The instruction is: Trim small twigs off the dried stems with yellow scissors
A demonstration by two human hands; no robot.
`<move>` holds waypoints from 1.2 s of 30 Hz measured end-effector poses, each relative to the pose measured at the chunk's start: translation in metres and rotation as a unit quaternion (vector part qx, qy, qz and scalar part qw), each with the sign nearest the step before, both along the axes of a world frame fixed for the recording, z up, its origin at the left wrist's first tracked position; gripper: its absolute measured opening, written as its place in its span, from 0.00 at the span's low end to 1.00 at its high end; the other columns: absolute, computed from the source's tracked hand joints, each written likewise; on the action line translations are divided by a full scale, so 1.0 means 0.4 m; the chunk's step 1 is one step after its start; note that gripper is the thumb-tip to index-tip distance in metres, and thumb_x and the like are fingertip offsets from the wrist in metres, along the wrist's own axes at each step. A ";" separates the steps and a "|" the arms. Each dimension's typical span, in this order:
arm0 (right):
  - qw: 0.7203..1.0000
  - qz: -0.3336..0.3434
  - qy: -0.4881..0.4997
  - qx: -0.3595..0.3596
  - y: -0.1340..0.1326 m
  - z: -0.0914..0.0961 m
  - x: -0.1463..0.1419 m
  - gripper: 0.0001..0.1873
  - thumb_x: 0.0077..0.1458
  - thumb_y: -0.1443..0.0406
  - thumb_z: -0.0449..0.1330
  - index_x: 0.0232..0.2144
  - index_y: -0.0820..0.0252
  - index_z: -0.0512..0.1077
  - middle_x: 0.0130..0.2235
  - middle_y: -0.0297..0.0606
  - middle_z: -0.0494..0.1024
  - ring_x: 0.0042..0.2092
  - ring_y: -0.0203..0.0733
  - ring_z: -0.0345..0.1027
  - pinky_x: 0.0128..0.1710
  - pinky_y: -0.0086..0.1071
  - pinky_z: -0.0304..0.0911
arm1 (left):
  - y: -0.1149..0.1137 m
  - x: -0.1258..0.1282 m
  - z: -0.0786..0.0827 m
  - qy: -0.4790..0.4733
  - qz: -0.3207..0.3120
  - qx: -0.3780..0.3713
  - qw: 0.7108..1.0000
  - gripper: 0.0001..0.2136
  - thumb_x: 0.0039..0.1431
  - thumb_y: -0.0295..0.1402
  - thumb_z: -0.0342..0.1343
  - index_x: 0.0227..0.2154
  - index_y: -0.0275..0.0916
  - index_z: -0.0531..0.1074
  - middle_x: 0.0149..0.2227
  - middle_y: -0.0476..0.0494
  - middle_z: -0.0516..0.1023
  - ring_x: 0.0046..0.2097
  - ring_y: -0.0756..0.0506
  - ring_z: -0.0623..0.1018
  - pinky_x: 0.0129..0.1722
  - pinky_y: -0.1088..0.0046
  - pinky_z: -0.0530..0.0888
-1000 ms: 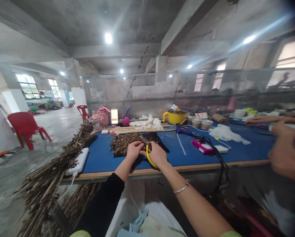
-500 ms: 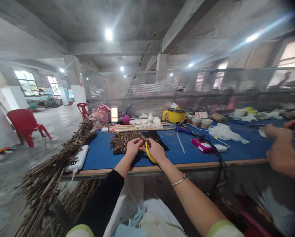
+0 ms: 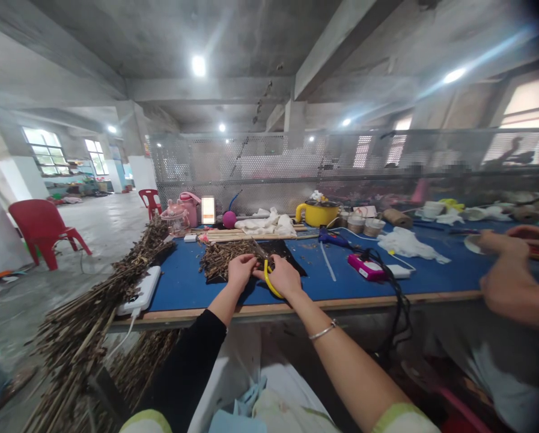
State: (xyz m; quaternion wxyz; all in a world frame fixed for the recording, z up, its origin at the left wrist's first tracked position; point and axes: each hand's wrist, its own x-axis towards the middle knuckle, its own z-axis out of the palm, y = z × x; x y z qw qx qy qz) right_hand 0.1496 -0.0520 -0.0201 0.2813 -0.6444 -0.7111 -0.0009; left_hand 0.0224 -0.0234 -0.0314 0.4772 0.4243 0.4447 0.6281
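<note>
My right hand (image 3: pixel 285 276) is closed around a pair of yellow-handled scissors (image 3: pixel 269 279), whose blades point up and away to the left. Close beside it, my left hand (image 3: pixel 242 270) is pinched shut at the fingertips, nearly touching the right fingers. What the left fingers hold is too small to make out. Both hands are above the near edge of a black cloth or bag (image 3: pixel 291 257). Short cut dried twigs (image 3: pixel 217 255) are heaped on its left part, just beyond my left hand.
A large bundle of dried stalks (image 3: pixel 84 319) overhangs the left end of the blue table (image 3: pixel 183 288), against a white power bank (image 3: pixel 143 291). A yellow pot (image 3: pixel 319 213), glue gun (image 3: pixel 334 239) and white cloth (image 3: pixel 269 224) lie beyond. At right, another person's hands (image 3: pixel 508 264) work.
The view has shifted slightly. My hands stay close together with the scissors still in the right one. A blurred foot shows at lower left, and the other person's hands have moved a little.
</note>
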 end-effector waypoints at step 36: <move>0.999 0.027 -0.033 0.023 0.007 -0.008 0.001 0.35 0.40 0.42 0.54 0.44 0.59 0.63 0.41 0.45 0.71 0.44 0.49 0.64 0.39 0.35 0.55 | 0.006 -0.004 -0.008 -0.009 -0.016 0.008 1.000 0.06 0.40 0.27 0.59 0.25 0.32 0.71 0.20 0.45 0.74 0.21 0.53 0.71 0.22 0.80 0.66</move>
